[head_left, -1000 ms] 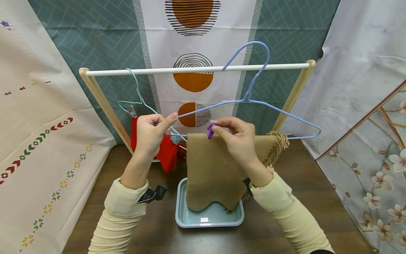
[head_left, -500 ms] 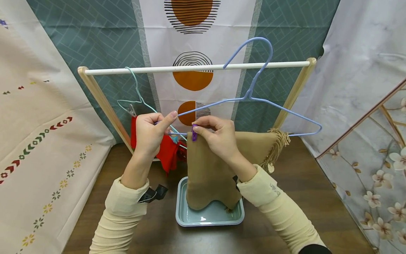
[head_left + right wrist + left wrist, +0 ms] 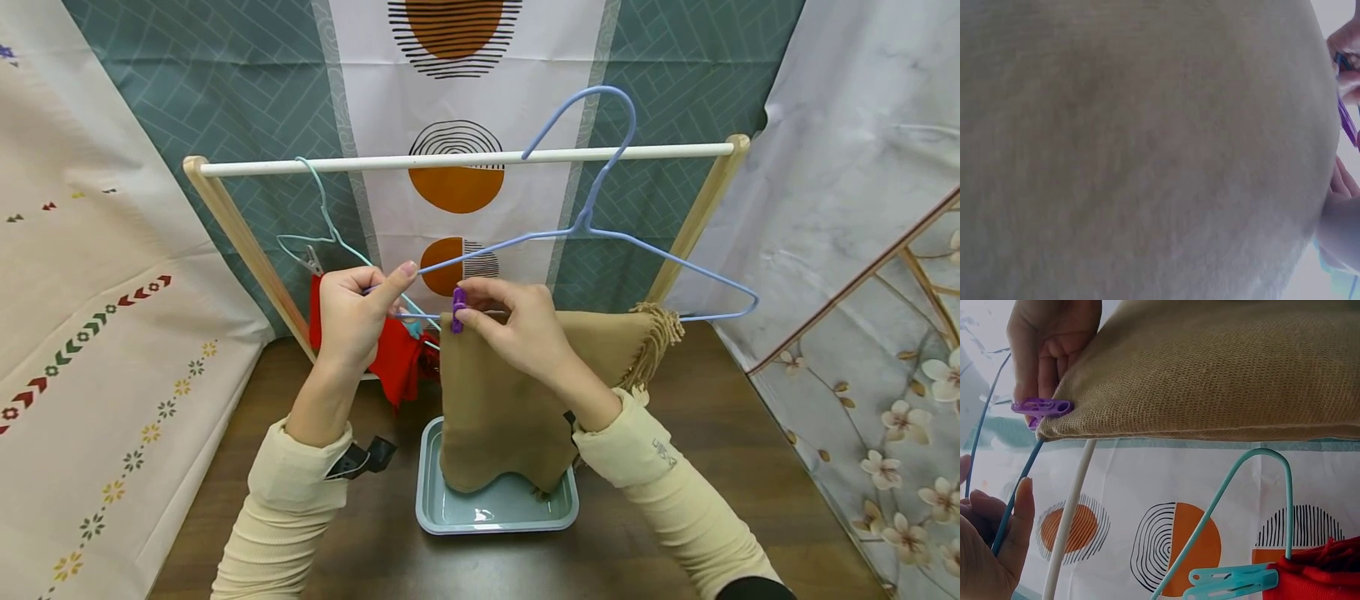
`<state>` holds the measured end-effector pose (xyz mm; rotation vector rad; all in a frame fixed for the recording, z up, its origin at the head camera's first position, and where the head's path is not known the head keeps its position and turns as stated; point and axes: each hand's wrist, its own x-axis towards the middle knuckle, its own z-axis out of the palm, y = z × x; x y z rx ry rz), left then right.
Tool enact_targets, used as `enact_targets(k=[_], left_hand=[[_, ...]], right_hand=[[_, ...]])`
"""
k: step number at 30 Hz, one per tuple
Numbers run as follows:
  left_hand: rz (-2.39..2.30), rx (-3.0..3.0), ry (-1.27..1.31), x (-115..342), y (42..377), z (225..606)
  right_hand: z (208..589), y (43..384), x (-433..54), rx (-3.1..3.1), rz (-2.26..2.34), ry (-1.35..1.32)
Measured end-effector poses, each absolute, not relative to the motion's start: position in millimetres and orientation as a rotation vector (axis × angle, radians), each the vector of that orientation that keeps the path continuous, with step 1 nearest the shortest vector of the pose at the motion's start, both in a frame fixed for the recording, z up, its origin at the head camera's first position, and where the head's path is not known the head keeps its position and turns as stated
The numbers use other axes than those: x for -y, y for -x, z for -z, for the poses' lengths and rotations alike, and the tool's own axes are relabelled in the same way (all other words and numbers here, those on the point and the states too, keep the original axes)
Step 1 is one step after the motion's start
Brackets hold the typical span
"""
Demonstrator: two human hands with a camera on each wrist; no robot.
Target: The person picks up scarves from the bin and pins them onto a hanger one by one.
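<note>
My left hand (image 3: 356,308) grips the left end of a blue clothes hanger (image 3: 667,262), whose hook overlaps the white rail in the head view. A tan fringed scarf (image 3: 502,400) hangs folded over the hanger's bottom bar. At the scarf's top left corner, a purple clothespin (image 3: 458,310) sits across the fold, pinched by the thumb and fingers of my right hand (image 3: 517,321). The left wrist view shows this clothespin (image 3: 1044,407) on the scarf's corner, right beside the bar. Scarf cloth (image 3: 1147,150) fills most of the right wrist view.
A wooden-ended rack with a white rail (image 3: 337,166) stands behind. From its left side hangs a mint hanger (image 3: 327,204) with red cloth (image 3: 393,362), held by clothespins. Beneath the scarf, a pale blue tray (image 3: 495,521) rests on the brown table (image 3: 360,550).
My right hand has carried the purple clothespin leftward along the scarf's top edge to its left corner. Its fingers have shifted slightly on the clothespin since. My left hand keeps its grip.
</note>
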<state>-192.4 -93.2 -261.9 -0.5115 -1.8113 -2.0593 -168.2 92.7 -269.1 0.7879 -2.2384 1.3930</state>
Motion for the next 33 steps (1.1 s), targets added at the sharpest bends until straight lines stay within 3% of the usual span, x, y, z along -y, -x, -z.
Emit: enact_targets(k=[33], left_hand=[[2.131,1.688,0.548,100.0,191.5,259.5]], right_hand=[[300.5,116.1,-177.2,2.044,-1.513,-0.787]])
